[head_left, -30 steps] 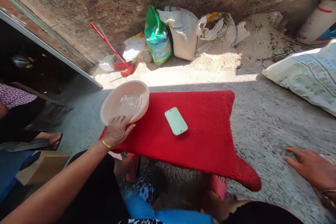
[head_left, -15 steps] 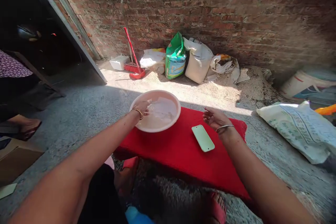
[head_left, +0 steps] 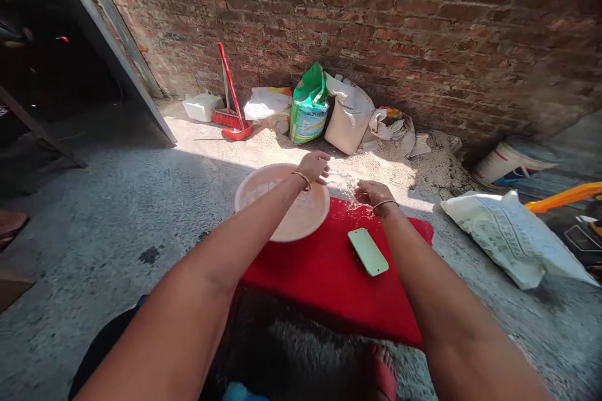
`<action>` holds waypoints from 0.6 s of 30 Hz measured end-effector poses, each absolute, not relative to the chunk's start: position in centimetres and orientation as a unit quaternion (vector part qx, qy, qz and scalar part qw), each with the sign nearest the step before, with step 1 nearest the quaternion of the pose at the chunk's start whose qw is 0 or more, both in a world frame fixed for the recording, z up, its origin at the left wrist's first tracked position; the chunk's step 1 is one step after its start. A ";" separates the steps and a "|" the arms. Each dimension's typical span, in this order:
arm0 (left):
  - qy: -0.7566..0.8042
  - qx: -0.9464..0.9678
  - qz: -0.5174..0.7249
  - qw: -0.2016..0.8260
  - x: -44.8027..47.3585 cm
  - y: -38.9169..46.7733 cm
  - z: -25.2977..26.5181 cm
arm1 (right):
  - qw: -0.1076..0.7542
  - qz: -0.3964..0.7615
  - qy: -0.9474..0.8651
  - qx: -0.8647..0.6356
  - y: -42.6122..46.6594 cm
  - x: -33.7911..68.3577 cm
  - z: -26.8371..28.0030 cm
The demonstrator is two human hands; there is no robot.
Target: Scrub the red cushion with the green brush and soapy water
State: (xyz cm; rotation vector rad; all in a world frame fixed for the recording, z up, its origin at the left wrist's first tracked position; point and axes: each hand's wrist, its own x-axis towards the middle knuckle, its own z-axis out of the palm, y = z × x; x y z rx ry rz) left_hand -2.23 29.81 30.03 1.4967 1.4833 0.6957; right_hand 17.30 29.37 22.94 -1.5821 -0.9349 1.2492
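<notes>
My left hand (head_left: 316, 167) is over the right rim of a pale pink basin (head_left: 244, 191) of water, its fingers partly spread and holding nothing. Water drops fly through the gap between it and my right hand (head_left: 374, 192). That hand hovers over the far side of a red cloth-covered table (head_left: 324, 282), fingers loosely extended toward the left hand, with nothing seen in it. Nearer to me, a pale green oblong plastic tray (head_left: 368, 252) with small holes at its ends lies on the red cloth. My left forearm hides part of the basin.
Against the brick wall stand a green bag (head_left: 309, 106), a whitish sack (head_left: 350, 116), a red broom (head_left: 229, 114) and a dustpan (head_left: 239, 131). A large white sack (head_left: 508, 235) lies on the floor at right, near a bucket (head_left: 505, 163). My sandalled foot (head_left: 384, 369) is below the table.
My left hand has come out of the basin's water and moved right, toward my right hand. Splashed drops now show between them. My right hand shifted slightly away from me. The view turned a little right.
</notes>
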 end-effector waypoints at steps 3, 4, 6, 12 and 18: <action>0.643 0.660 0.211 0.326 -7.3 28.3 28.9 | 0.272 0.289 -0.501 -0.770 27.3 21.0 23.3; 0.651 0.697 0.159 0.257 -9.0 27.5 28.3 | 0.219 0.234 -0.542 -0.777 26.1 21.9 23.2; 0.648 0.749 0.058 0.122 -12.0 25.3 27.1 | 0.111 0.177 -0.634 -0.745 23.0 22.7 22.5; 0.606 0.789 0.066 0.075 -14.5 17.4 23.7 | -0.032 0.110 -0.730 -0.674 14.3 20.4 19.1; 0.521 0.848 0.099 0.001 -13.1 13.8 21.4 | 0.015 0.031 -0.727 -0.686 10.9 13.9 18.0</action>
